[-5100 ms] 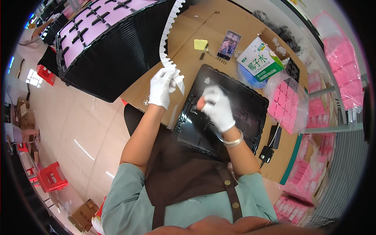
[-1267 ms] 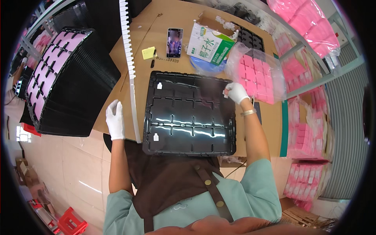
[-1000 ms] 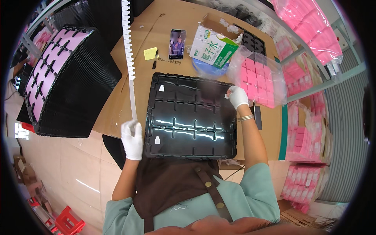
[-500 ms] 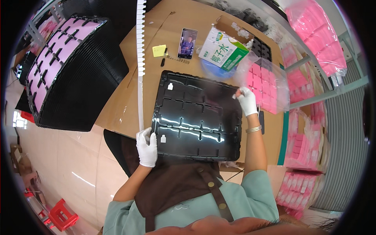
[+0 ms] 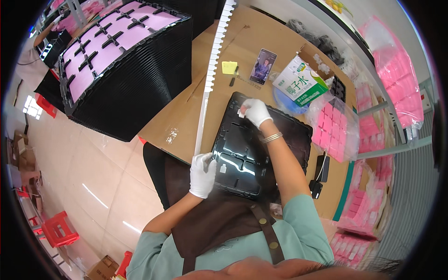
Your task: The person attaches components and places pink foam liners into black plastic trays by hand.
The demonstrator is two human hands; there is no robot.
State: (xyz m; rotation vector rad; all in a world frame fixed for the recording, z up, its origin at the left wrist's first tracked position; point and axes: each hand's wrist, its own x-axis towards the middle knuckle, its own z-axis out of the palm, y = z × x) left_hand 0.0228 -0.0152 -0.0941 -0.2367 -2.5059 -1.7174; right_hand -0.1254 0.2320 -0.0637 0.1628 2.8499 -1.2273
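At the counter's [image 5: 186, 122] near edge, the left hand [image 5: 203, 175] curls beside the left rim of a black tray [image 5: 252, 148], seemingly light, thin, slippery plastic best held by its rim, while the right hand [image 5: 256, 113] reaches across, fingertips bunched near its far-left corner, either one's grip unclear.

An open lane of cardboard-covered tabletop [image 5: 179, 120] runs between the black tray stack [image 5: 140, 88] and the notched white strip [image 5: 212, 65]. The right forearm [image 5: 287, 168] obstructs passage across the black tray [image 5: 233, 140]. The smartphone [image 5: 262, 66] and drink carton [image 5: 298, 80] restrict the far side; bagged pink inserts [image 5: 330, 126] restrict the right.
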